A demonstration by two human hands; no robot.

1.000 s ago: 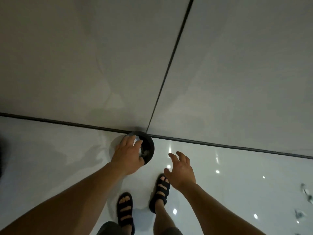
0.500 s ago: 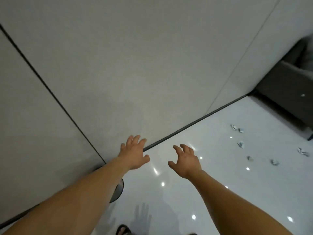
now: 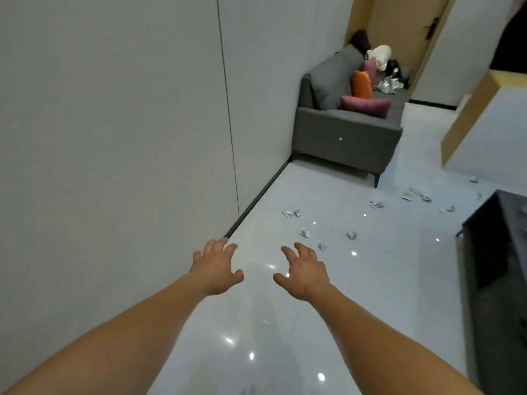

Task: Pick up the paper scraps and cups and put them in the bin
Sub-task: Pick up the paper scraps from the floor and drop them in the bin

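Both hands are out front over the floor [image 3: 285, 337], palms down. The left hand [image 3: 216, 266] and right hand [image 3: 303, 270] have their fingers spread, slightly bent, gripping nothing. The floor is glossy pale tile with ceiling-light reflections dotted across it. A plain grey panelled wall [image 3: 114, 138] runs along the left, with a dark skirting strip [image 3: 256, 201] at its base. Paper scraps [image 3: 304, 232] lie on the floor ahead of the right hand, the closest one just past its fingertips. More are scattered further out, towards the right and near the sofa's front leg. They are too small to tell whether any is a cup. A grey sofa [image 3: 342, 138] sits in the far corner against the wall, carrying an orange cushion [image 3: 361, 84], a pink cushion [image 3: 365, 105] and loose clutter at the far end. A wooden door [image 3: 399, 38] is behind it. A dark low cabinet [image 3: 499, 266] stands at the right edge.
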